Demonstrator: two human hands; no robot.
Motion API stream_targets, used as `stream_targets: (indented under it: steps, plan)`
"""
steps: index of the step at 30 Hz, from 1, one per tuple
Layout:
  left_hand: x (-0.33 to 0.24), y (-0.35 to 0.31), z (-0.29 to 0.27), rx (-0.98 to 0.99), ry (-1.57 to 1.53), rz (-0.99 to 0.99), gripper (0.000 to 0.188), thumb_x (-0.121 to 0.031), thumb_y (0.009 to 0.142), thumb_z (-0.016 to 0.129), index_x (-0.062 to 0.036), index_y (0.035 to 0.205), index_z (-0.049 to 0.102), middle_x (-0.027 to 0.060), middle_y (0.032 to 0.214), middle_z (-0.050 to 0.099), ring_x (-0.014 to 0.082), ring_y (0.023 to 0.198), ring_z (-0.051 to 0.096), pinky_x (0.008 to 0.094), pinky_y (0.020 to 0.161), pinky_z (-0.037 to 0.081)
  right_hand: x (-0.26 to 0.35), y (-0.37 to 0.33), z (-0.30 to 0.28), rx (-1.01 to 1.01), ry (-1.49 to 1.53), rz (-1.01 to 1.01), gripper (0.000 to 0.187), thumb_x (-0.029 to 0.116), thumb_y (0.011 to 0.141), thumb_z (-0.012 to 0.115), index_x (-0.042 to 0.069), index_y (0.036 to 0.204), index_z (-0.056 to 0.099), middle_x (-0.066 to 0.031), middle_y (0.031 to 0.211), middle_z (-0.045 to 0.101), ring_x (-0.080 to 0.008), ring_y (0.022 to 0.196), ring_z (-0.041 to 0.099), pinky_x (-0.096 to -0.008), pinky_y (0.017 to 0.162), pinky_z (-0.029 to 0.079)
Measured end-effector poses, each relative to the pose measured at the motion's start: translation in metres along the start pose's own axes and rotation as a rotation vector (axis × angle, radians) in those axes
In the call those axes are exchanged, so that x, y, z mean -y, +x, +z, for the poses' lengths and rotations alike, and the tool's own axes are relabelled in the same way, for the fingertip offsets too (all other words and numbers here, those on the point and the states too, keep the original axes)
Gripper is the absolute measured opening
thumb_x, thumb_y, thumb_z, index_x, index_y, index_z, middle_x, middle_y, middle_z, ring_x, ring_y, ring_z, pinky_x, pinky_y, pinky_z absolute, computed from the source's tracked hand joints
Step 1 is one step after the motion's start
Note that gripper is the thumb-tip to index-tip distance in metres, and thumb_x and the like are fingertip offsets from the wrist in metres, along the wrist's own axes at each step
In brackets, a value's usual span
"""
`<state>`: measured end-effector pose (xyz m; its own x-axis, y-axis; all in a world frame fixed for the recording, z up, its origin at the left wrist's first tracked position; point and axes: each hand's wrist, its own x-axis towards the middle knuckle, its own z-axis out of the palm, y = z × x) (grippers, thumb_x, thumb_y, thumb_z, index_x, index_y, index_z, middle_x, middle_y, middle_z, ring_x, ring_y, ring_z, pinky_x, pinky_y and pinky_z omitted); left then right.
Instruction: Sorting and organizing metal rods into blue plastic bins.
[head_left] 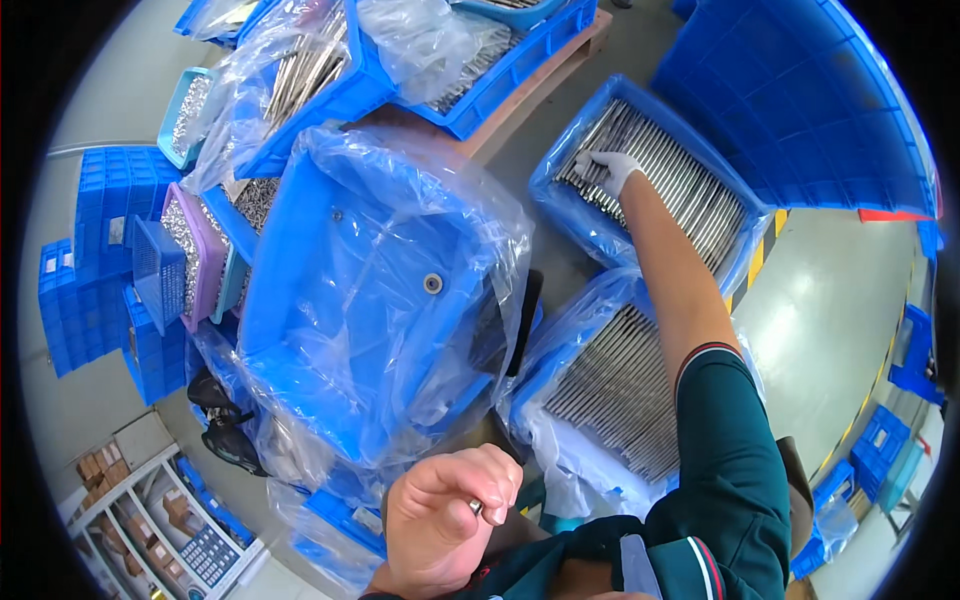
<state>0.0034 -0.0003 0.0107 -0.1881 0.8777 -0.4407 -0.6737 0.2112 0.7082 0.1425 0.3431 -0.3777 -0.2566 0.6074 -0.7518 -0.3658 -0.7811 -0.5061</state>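
My left hand, bare, is near the lower middle with its fingers curled in. Between thumb and fingertips it pinches a small shiny metal part; most of that part is hidden. At the upper right my right hand, in a white glove, reaches into a blue crate lined with plastic. Its bent fingers close on a metal rod at the left end of the packed metal rods. A second lined crate of metal rods stands nearer, below my right forearm.
Left of centre is a large blue bin lined with clear plastic, with a small ring-shaped part in it. Crates of rods stand behind it. A lilac basket of small metal parts is at left. Tall blue crates rise at right.
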Motion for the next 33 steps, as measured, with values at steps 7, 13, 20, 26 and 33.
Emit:
stream_targets:
  steps: [7, 13, 20, 26, 33]
  plan:
    - [0.004, 0.003, 0.007, 0.076, -0.056, -0.062, 0.029, -0.034, 0.082, 0.066, -0.0068, 0.080, 0.059, 0.0024, 0.066, 0.054, 0.0170, 0.068, 0.044, 0.0307, 0.060, 0.030, 0.041, 0.066, -0.089, -0.327, -0.687, 0.090, 0.027, 0.016, 0.087, 0.053, -0.003, 0.105, 0.053, -0.0208, 0.098, 0.062, -0.0351, 0.085, 0.063, -0.0486, 0.074, 0.053]
    - [-0.004, -0.007, -0.003, 0.004, -0.005, -0.010, 0.028, -0.034, 0.082, 0.066, -0.0068, 0.080, 0.059, 0.0024, 0.066, 0.054, 0.0170, 0.068, 0.044, 0.0307, 0.060, 0.030, -0.003, 0.027, -0.015, -0.544, -1.263, -0.266, 0.043, 0.028, 0.078, 0.056, 0.007, 0.115, 0.057, -0.0171, 0.094, 0.065, -0.0276, 0.081, 0.066, -0.0375, 0.069, 0.053]
    - [-0.007, -0.011, -0.004, 0.005, -0.034, -0.028, 0.028, -0.034, 0.081, 0.067, -0.0065, 0.078, 0.059, 0.0035, 0.066, 0.055, 0.0180, 0.069, 0.046, 0.0316, 0.060, 0.031, 0.009, -0.009, 0.003, -0.551, -1.356, -0.378, 0.062, 0.034, 0.069, 0.060, 0.012, 0.127, 0.051, -0.0177, 0.117, 0.058, -0.0293, 0.107, 0.057, -0.0349, 0.092, 0.044]
    - [-0.003, -0.005, 0.000, 0.046, -0.077, -0.075, 0.028, -0.033, 0.081, 0.068, -0.0059, 0.078, 0.059, 0.0043, 0.067, 0.056, 0.0180, 0.069, 0.046, 0.0319, 0.060, 0.031, 0.032, 0.038, 0.000, -0.414, -1.166, -0.504, 0.065, 0.030, 0.069, 0.062, 0.004, 0.127, 0.048, -0.0172, 0.088, 0.066, -0.0233, 0.077, 0.066, -0.0324, 0.073, 0.051]
    - [-0.006, -0.012, -0.003, 0.004, -0.037, -0.055, 0.028, -0.034, 0.081, 0.067, -0.0064, 0.080, 0.059, 0.0040, 0.067, 0.055, 0.0174, 0.069, 0.045, 0.0314, 0.061, 0.030, 0.024, -0.006, 0.031, -0.400, -1.488, -0.538, 0.059, 0.037, 0.075, 0.057, 0.005, 0.124, 0.052, -0.0197, 0.115, 0.059, -0.0310, 0.105, 0.058, -0.0355, 0.090, 0.044]
